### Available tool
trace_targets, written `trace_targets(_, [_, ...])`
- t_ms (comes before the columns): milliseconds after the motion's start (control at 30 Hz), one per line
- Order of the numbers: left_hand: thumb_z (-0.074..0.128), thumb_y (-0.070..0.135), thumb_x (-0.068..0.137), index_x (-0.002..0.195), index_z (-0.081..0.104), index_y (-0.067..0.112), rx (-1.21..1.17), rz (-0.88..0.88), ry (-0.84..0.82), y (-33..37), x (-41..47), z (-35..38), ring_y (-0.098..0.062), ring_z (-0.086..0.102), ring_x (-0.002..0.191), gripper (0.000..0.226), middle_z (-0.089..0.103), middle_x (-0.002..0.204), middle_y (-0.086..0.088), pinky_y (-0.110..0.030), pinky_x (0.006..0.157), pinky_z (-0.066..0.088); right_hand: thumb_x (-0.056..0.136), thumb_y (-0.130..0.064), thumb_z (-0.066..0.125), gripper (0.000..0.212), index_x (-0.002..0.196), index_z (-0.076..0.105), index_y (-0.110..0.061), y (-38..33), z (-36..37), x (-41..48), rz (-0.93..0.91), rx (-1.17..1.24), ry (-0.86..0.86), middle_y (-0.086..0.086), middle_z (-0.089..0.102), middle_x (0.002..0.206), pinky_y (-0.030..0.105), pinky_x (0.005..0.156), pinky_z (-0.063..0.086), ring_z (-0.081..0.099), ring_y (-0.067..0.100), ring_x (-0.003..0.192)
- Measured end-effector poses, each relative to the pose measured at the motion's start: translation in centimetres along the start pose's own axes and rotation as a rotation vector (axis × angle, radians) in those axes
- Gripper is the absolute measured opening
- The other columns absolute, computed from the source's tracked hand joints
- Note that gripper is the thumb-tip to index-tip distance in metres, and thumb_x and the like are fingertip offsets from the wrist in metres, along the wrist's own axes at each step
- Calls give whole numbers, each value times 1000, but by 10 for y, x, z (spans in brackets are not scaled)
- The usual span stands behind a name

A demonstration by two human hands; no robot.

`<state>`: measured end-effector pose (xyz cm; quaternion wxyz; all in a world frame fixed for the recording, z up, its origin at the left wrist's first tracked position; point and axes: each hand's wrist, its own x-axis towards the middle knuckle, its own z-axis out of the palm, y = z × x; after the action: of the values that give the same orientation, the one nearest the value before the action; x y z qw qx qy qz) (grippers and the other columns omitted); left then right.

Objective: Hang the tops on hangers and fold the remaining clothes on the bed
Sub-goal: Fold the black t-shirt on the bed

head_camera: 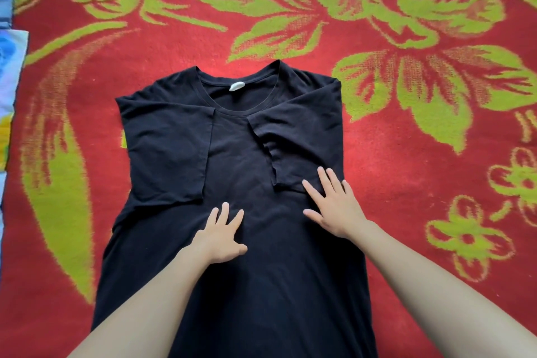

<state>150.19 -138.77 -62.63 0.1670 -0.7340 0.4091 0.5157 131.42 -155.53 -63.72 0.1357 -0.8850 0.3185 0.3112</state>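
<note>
Blanket point(406, 154), red with a green floral print, fills the view and is your work surface. The black shirt point(241, 160) lies flat on it, centred, neck away from you and hem running out of frame at the bottom. Both sleeves are already turned in over the chest: the left sleeve point(168, 154) lies fairly flat, while the right sleeve point(305, 139) is creased along its inner edge. Your left hand point(219, 237) is flat on the mid-chest with fingers spread, gripping nothing. Your right hand point(334, 206) is also flat and spread, pressing the lower edge of the right sleeve and holding nothing. My read is you're at the smoothing stage of a fold, with the sleeves done and the body not yet folded. Next move: press out the right-sleeve crease, then take the hem, which is out of view, and bring it up toward the neck, so you'll need to look down first. It's a top, but there's no hanger in frame. A strip of blue, white and yellow fabric point(8, 81) sits at the far left edge, well apart and not in the way. The white label point(237, 86) inside the collar marks the centreline, so use it to square up.
</note>
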Motion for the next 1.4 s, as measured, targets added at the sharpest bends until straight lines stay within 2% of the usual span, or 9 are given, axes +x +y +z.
trace_targets(100, [48,39,90,150,10,31,-20,20,-14,-3,-1,-10,-21,-8,145,71,-13,158,-1,-41,112,26,86,-47,36,53,109,70,-14,-4,-8,6,39,31,179,20,62,120,52,88,47,59,33,113])
trace_targets(167, [48,38,91,143,35,27,-112,50,60,-9,1,-24,-20,19,142,55,19,156,-1,-36,110,29,83,-40,39,48,95,73,-7,-2,-18,14,50,110,279,20,67,106,49,79,51,65,35,101])
trace_targets(233, [51,32,91,125,56,26,-304,64,269,-20,0,-44,-17,51,120,35,58,130,4,-31,98,41,83,-35,44,45,97,71,-2,3,-30,27,74,173,365,26,64,108,51,79,51,62,42,103])
trace_targets(300, [53,25,90,109,65,23,-385,26,536,-34,0,-71,-20,60,104,23,69,107,4,-33,88,46,84,-28,52,41,108,66,2,13,-44,44,128,234,415,32,57,119,55,86,47,55,47,112])
trace_targets(467, [53,9,87,117,63,13,-313,-92,846,-87,15,-135,-31,50,115,32,60,121,-10,-43,92,43,94,-19,48,54,144,33,-9,43,-86,83,167,92,363,22,22,152,45,107,27,23,36,139])
trace_targets(833, [52,3,84,136,46,14,-143,-214,783,-152,78,-227,-34,40,128,54,45,141,-9,-49,102,36,98,-23,42,71,150,-7,-27,51,-122,164,265,-4,220,7,-1,158,50,113,12,0,29,145])
trace_targets(1033, [54,13,85,131,49,21,-206,-428,691,-150,106,-252,-36,45,121,47,50,132,-12,-53,99,29,92,-33,54,85,149,-9,-30,57,-128,179,267,14,152,8,7,156,51,112,14,11,29,143])
trace_targets(1167, [58,24,88,107,61,23,-205,-463,681,-150,105,-263,-33,51,113,20,61,112,-8,-47,98,27,85,-15,57,88,149,-1,-29,51,-139,186,302,76,131,12,14,152,49,114,13,20,32,138])
trace_targets(1400, [56,17,91,88,56,19,-262,-182,777,-164,83,-262,-29,54,86,4,63,95,-9,-36,79,41,74,-14,69,76,139,31,-27,62,-149,192,265,303,104,12,27,144,47,109,26,30,35,130])
